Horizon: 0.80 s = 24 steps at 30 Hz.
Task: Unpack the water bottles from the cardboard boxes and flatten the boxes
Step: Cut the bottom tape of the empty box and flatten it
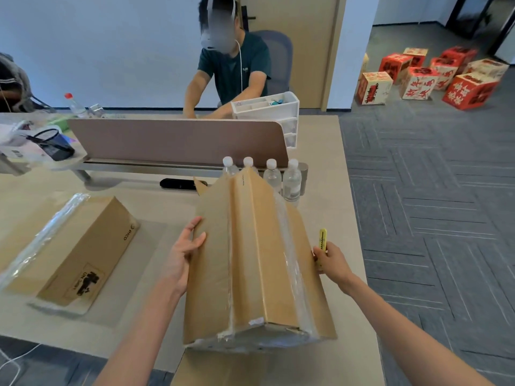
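A brown cardboard box (250,260), partly collapsed with clear tape along its seams, lies in front of me at the desk's near edge. My left hand (182,250) grips its left edge, thumb on top. My right hand (328,259) is at the box's right edge and holds a yellow box cutter (322,238) pointing up. Several clear water bottles (291,179) with white caps stand upright in a row behind the box. A second, taped cardboard box (80,246) lies on the desk to the left.
A brown divider panel (178,140) crosses the desk (161,213), with a person seated behind it. A white drawer organiser (267,105) stands at the panel's right end. Red and white boxes (434,76) sit on the carpet at the far right. Another cardboard piece (223,369) lies below the desk edge.
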Motion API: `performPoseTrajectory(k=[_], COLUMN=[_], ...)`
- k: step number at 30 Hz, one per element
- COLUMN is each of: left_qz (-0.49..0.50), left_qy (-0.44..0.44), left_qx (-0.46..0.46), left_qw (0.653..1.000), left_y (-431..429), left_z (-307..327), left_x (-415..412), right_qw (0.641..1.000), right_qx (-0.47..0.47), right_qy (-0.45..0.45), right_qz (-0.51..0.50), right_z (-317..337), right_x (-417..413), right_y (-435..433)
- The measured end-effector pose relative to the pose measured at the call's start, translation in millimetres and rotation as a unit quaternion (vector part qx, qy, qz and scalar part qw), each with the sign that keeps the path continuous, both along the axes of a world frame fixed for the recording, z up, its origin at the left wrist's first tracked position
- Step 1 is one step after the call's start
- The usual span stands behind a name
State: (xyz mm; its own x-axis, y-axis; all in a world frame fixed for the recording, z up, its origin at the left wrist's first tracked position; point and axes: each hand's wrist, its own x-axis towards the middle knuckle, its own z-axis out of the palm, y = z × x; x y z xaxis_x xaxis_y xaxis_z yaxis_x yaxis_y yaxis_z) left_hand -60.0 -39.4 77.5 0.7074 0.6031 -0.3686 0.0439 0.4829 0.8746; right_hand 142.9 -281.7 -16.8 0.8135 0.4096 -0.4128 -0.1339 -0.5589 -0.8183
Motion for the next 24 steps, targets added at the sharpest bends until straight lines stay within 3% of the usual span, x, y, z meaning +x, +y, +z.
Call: performPoseTrajectory(k=[9,13,18,24], left_qz=[0.027,-0.016,-0.032,-0.112], left_qy=[0.071,0.152,0.211,0.210], left_qx=[0.010,0.066,0.034,0.049], left_qw=[0.997,0.986,0.976,0.970], left_y=[19,23,19,12], left_z=[-42,-56,-56,-60], left_x=[-18,-30,-38,-30], right_qw=[0.972,0.946,0.916,0.888], right_qx=[-0.139,-0.190,-0.232,-0.259], right_qy=[-0.171,-0.234,-0.291,-0.330], right_qz=[0.079,0.123,0.150,0.186], right_z=[10,12,14,14], right_x=[-7,-13,-18,-20], right_y=[18,30,41,50])
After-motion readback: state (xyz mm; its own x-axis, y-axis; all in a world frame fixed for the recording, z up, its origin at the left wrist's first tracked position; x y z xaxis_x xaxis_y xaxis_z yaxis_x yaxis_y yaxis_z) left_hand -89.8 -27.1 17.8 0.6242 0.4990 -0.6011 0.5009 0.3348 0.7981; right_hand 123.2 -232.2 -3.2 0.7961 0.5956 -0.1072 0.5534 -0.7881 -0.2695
